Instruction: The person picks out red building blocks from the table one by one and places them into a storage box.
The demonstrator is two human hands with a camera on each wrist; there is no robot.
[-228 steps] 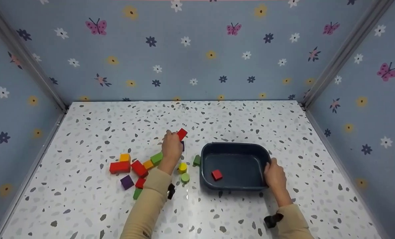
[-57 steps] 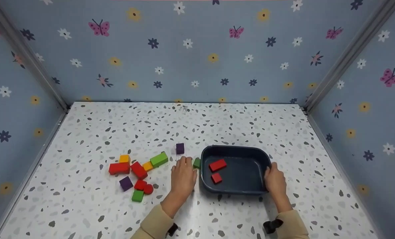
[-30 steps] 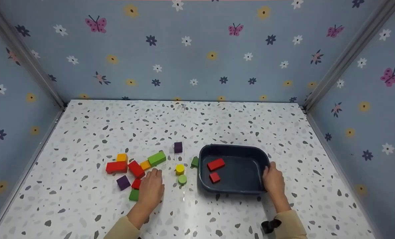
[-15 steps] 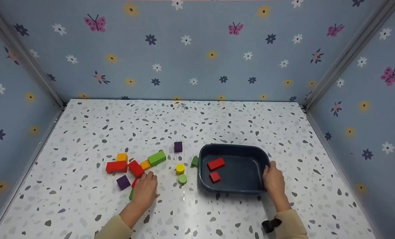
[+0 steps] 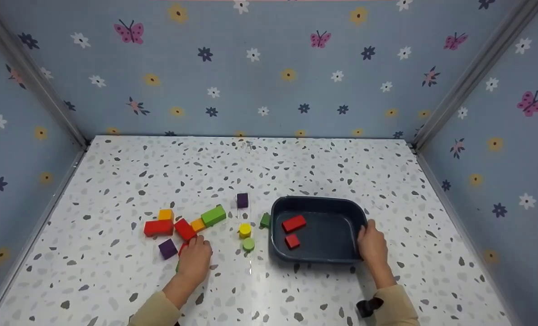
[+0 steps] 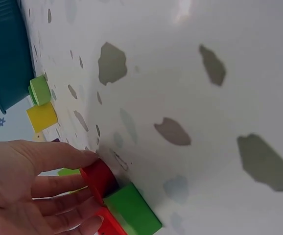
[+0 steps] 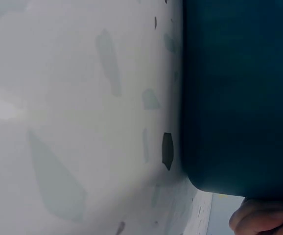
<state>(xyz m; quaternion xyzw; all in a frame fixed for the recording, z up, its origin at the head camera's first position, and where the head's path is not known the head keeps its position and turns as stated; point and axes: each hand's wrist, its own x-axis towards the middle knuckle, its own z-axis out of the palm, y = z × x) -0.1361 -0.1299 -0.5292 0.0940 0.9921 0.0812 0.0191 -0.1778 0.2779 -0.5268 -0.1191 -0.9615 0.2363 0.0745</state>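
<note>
On the speckled tabletop [image 5: 323, 163], left of its middle and well in from its left edge, we see the left hand [image 5: 195, 259] pinching a red cylinder [image 6: 99, 178] with the thumb and bent fingers. From that wrist we find the cylinder up against a green block [image 6: 134, 210], with a red cube [image 6: 112, 224] just beside it. Right of the middle, well apart from the back edge, the right hand [image 5: 373, 243] grasps the right rim of a dark blue tray [image 5: 332, 235]; inside, near its left wall, lie a short red bar [image 5: 294, 223] and a small red cube [image 5: 292, 241].

Toward the left edge, beyond the left hand, we count a yellow-orange cube [image 5: 165, 215], a long red block [image 5: 159, 228], a tilted red block [image 5: 185, 230], an orange cube [image 5: 198, 225], a light green bar [image 5: 213, 216] and a purple cube [image 5: 168, 249]. Between this cluster and the tray stand a dark purple block [image 5: 242, 200], a yellow cylinder [image 5: 245, 231] and a light green cylinder [image 5: 248, 245]; a dark green block [image 5: 265, 220] sits right by the tray's left side.
</note>
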